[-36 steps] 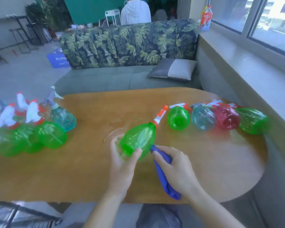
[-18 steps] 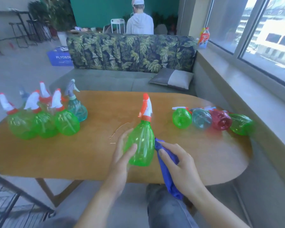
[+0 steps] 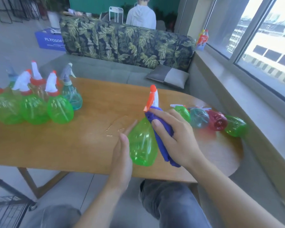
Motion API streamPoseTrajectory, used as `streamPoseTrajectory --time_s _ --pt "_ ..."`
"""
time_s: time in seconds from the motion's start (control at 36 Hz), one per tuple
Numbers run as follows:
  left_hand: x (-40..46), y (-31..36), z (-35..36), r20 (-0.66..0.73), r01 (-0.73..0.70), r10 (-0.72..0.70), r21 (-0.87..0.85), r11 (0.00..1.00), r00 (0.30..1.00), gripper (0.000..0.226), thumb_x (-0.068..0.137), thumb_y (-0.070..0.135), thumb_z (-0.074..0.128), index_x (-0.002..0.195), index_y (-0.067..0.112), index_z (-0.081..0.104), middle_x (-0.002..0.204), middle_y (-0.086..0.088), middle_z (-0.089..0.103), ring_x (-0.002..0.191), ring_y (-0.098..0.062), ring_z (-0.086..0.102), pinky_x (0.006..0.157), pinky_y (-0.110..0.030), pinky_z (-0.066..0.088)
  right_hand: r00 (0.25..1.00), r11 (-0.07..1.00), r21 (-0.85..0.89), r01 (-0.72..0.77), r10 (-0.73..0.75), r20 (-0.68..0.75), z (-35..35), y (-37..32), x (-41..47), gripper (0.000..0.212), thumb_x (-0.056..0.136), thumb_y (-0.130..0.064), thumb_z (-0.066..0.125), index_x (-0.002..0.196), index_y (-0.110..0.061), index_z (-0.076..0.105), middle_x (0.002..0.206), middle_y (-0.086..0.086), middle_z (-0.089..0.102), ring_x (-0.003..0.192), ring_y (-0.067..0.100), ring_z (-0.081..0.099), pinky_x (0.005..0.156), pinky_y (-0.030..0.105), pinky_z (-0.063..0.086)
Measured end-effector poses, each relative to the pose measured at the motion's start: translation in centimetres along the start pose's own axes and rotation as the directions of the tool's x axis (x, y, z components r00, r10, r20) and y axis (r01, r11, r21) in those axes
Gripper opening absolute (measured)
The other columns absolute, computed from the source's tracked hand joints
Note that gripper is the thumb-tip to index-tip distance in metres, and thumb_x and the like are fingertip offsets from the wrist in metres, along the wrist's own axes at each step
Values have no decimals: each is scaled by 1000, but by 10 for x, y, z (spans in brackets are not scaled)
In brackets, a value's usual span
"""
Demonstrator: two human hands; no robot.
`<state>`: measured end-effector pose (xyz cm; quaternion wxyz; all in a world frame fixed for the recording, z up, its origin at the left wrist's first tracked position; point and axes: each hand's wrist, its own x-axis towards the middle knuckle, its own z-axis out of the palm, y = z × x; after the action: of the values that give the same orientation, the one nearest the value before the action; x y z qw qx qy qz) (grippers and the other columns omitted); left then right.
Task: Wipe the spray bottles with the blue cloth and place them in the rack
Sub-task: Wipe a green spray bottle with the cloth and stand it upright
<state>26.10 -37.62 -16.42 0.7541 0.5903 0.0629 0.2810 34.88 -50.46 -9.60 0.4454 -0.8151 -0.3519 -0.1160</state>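
Observation:
A green spray bottle (image 3: pixel 141 145) with a white and orange nozzle stands upright above the table's near edge. My left hand (image 3: pixel 122 152) touches its left side with straight fingers. My right hand (image 3: pixel 173 137) grips the blue cloth (image 3: pixel 161 143) and presses it round the bottle's neck and right side. Several upright bottles (image 3: pixel 34 106), mostly green, stand grouped at the left of the wooden table (image 3: pixel 82 137). Several more bottles (image 3: pixel 209 120), green, teal and red, lie on their sides at the right. A dark wire rack (image 3: pixel 5 209) shows at the bottom left, partly cut off.
A leaf-patterned sofa (image 3: pixel 127 45) with a grey cushion (image 3: pixel 169 76) runs behind the table. A window ledge (image 3: pixel 245 89) lines the right side, with a bottle (image 3: pixel 202 40) on it. A person in white (image 3: pixel 141 15) sits beyond the sofa. My knees are below the table edge.
The bottle went from tilted to upright. My right hand moved the cloth up from the bottle's lower side to its neck. My left hand's fingers straightened along the bottle's left side.

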Motion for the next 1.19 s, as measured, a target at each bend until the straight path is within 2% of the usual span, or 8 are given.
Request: streamPoseTrajectory --time_s 0.14,0.39,0.47,0.61,0.69,0.75,1.08,1.19 --pt "5 -1 1 -46 -17 17 13 1000 999 78 97 82 29 151 33 57 152 25 60 146 5 48 115 -18 41 996 983 -162 87 -87 6 26 1 -8 40 105 -53 44 132 -37 69 93 -16 38 74 11 52 71 29 49" --pt "12 -6 -16 -25 182 -191 -199 963 981 73 94 88 26 148 51 59 135 -27 69 126 -56 64 109 -78 45 856 859 -163 484 -427 292 27 9 -40 27 107 -40 57 128 -34 73 102 -6 50 75 9 48 62 23 45" --pt "18 -11 -22 -49 179 -190 -182 967 980 73 94 88 23 147 53 59 156 1 61 144 -33 58 119 -66 43 837 875 -57 480 -438 329 19 9 -43 26 107 -40 58 126 -33 74 104 -12 50 78 4 49 68 19 46" --pt "18 -12 -14 -38 102 -105 -78 992 994 70 97 82 23 145 50 63 155 15 60 150 -12 50 127 -53 35 970 967 -77 242 -242 3 11 5 -11 32 107 -41 52 131 -33 71 98 -17 46 87 2 54 79 12 41" --pt "10 -10 -8 -15 48 -48 -11 999 999 72 96 77 24 146 42 61 149 26 62 145 2 51 121 -31 41 997 991 -115 67 -69 -21 19 8 8 32 105 -43 53 132 -39 70 97 -13 50 89 10 58 79 21 47" --pt "7 -12 -7 -2 27 -27 -3 1000 1000 74 98 76 23 151 38 58 152 23 61 147 0 49 122 -33 40 999 988 -148 46 -50 -19 29 11 6 33 105 -47 50 130 -39 70 97 -15 48 82 11 58 78 29 50" --pt "3 -13 -13 14 236 -238 -185 954 971 70 95 84 33 149 47 58 148 -12 67 134 -45 64 114 -70 47 818 785 -233 574 -533 217 33 25 -46 25 104 -37 62 125 -33 76 103 -2 57 77 13 52 56 23 42" --pt "5 -13 -14 20 229 -230 -191 954 973 72 95 87 35 151 47 57 159 -5 58 144 -41 57 117 -70 43 764 731 -233 642 -580 283 17 27 -48 26 105 -39 59 125 -34 75 106 -4 57 77 11 53 60 19 42"
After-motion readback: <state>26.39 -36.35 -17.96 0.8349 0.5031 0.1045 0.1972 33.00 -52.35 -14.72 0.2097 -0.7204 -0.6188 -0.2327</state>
